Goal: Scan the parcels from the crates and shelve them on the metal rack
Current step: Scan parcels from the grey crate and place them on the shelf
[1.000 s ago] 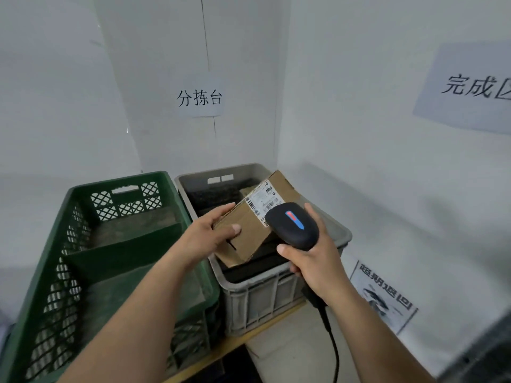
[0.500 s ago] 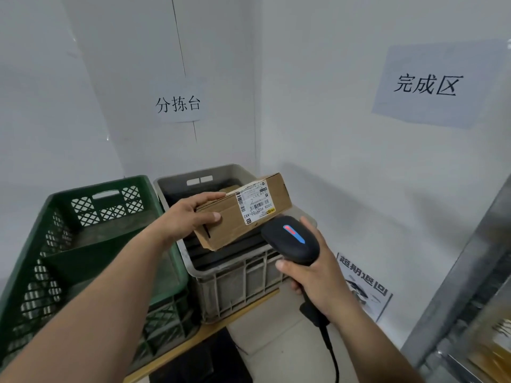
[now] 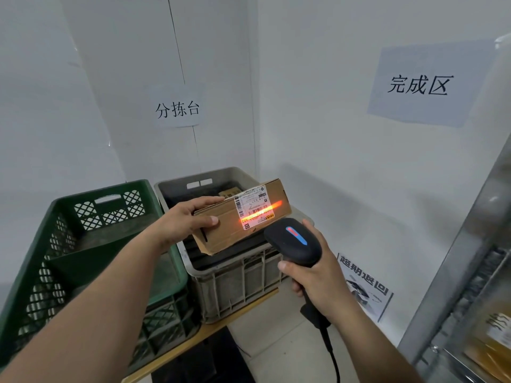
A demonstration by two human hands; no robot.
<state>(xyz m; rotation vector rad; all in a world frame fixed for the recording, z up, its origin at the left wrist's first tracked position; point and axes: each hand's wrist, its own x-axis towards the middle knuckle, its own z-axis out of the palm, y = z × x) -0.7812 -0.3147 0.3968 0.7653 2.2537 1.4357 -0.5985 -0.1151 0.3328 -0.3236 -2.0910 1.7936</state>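
Note:
My left hand (image 3: 185, 220) grips the left end of a flat brown cardboard parcel (image 3: 221, 233), held above the grey crate (image 3: 237, 283). Its white label (image 3: 253, 210) faces me, crossed by an orange-red scan line. My right hand (image 3: 318, 275) holds a black barcode scanner (image 3: 294, 243) by its handle, its head aimed at the label from just below right. The scanner's cable hangs down from my wrist. Another parcel lies partly visible deep in the grey crate. The metal rack (image 3: 470, 272) stands at the right edge, with a brown parcel (image 3: 495, 344) on a lower shelf.
A green lattice crate (image 3: 91, 244) sits left of the grey one, both on a wooden-edged table (image 3: 221, 322) in a white-walled corner. Paper signs hang on the back wall (image 3: 178, 109), the right wall (image 3: 420, 84) and low down (image 3: 365, 283). A light tiled floor shows below.
An orange-red scan line now lights up the label. The parcel has turned flatter and more level in my left hand, and the view has swung right, showing more of the rack.

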